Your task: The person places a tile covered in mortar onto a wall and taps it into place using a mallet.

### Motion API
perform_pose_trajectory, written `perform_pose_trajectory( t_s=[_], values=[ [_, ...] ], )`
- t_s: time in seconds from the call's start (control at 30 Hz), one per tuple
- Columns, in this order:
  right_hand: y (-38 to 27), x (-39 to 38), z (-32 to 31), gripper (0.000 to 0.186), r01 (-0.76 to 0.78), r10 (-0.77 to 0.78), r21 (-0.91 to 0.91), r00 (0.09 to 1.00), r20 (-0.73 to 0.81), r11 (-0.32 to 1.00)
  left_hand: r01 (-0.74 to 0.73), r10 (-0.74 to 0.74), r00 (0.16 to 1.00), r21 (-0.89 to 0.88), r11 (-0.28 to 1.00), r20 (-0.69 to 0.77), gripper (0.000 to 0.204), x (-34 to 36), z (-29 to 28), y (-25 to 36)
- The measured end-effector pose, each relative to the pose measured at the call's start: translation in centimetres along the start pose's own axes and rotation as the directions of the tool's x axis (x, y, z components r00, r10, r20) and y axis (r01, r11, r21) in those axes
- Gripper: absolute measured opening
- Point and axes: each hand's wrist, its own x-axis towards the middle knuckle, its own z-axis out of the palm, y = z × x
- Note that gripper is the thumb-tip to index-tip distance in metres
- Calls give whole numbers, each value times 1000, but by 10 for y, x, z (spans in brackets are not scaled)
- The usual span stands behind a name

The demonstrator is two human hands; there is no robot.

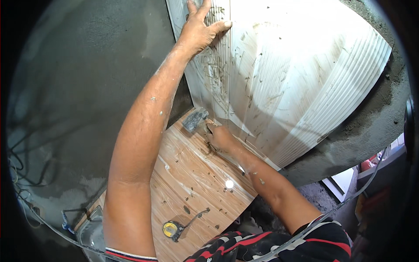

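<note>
My left hand (200, 28), fingers spread, presses flat against a large white ribbed tile (279, 83) smeared with mortar, standing on the wall. Low down by the tile's bottom left corner, my right hand (221, 137) is closed round a mallet (195, 119). Its blocky head is dark grey and dirty; most of the handle is hidden in my fist. Under the mallet lies a brown wood-grain surface (205, 174) with crumbs of mortar on it. A black and yellow tape measure (170, 229) rests there, nearer to me.
Bare grey cement wall (96, 87) rises on the left, and more rough cement (349, 135) borders the tile at right. A metal basin (92, 231) sits at lower left, beside a loose cable (65, 238). Another cable (349, 198) hangs at right, near a white board (340, 183).
</note>
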Motion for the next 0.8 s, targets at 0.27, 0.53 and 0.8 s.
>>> perform_pose_trajectory(
  t_s=[0.27,0.53,0.8],
  values=[
    [-12,-2,-16,48,-60,60,47,998,-13,997,27,-27,1000,-41,999,3,93,2,-7,34],
    [-16,-10,-26,51,-34,47,134,994,-102,990,93,-91,994,-29,995,61,99,10,-7,36],
    [-11,-56,-16,53,-75,75,103,997,4,992,391,-360,920,-329,859,154,133,-26,28,4]
  ],
)
